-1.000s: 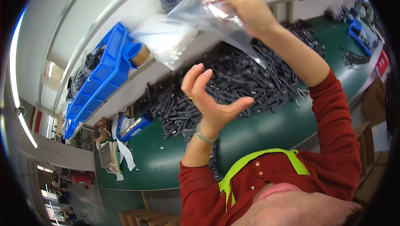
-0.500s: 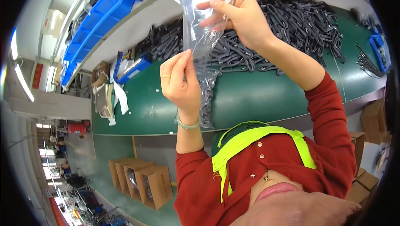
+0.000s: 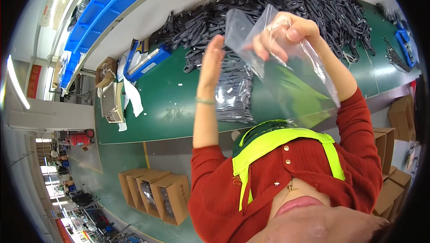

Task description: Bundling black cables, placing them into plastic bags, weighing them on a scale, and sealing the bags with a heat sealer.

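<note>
A thin clear plastic bag [image 3: 309,93] hangs loosely from my right hand [image 3: 291,34], whose fingers are curled on its film; part of it spreads left of the fingers. Whether some fingers are inside the bag, I cannot tell. My left hand [image 3: 210,66], seen edge-on, is raised to the left of the bag with its fingers stretched out, holding nothing. Below and between the hands, a filled clear bag of dark cables [image 3: 234,95] lies on the green table [image 3: 172,108]. A large heap of dark coiled cables [image 3: 304,1] covers the table's far side.
Cardboard and blue boxes [image 3: 148,66] with papers stand at the table's left end. A blue bin rack [image 3: 103,19] hangs above. At the right lie thin cables [image 3: 394,57] beside a blue tray [image 3: 405,48]. Open cartons [image 3: 172,200] stand on the floor.
My left hand has let go of the plastic bag and opened. My right hand has come lower and right with the bag, which has swung out toward me. The filled bag shows more fully.
</note>
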{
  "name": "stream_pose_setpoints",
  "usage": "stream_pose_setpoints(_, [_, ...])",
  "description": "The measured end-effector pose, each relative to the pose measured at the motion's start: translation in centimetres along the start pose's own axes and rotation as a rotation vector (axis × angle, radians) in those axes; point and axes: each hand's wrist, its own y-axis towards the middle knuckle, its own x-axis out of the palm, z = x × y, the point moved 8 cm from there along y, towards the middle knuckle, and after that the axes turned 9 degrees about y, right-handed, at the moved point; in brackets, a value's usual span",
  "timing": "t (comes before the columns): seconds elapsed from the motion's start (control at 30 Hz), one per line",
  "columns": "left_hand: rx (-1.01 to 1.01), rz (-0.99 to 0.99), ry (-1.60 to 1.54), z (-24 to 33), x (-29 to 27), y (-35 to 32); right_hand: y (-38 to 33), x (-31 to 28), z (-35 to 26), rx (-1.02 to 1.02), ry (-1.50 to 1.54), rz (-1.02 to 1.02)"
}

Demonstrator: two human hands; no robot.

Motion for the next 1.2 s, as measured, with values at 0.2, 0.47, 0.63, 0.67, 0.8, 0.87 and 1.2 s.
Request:
stream_pose_setpoints(0.2, [-0.075, -0.455, -1.308, -2.0, 0.0, -4.6, 4.1, 4.3, 7.7, 0.129, 0.341, 0.044])
stream_pose_setpoints(0.47, [-0.019, -0.217, -0.775, 2.2, -14.8, -10.3, 3.2, 3.8, 10.6, 0.134, 0.236, 0.25])
stream_pose_setpoints(0.63, [-0.047, -0.331, -1.016, 5.5, -16.8, -10.6, 1.9, 2.2, 10.3, 0.265, 0.216, 0.465])
stream_pose_setpoints(0.67, [-0.038, -0.445, -0.995, 6.1, -17.1, -10.9, 2.0, 1.6, 9.7, 0.272, 0.127, 0.484])
stream_pose_setpoints(0.8, [-0.38, -0.469, -0.587, 5.6, -16.1, -12.9, 3.2, 0.6, 9.1, 0.359, -0.075, 0.502])
stream_pose_setpoints(0.87, [-0.391, -0.302, -0.44, 5.8, -15.8, -13.3, 3.4, 0.1, 9.0, 0.413, -0.102, 0.505])
stream_pose_setpoints(1.2, [-0.388, 0.321, -0.203, 3.3, -16.8, -15.3, -0.4, -8.3, 7.5, 0.367, -2.063, 0.706])
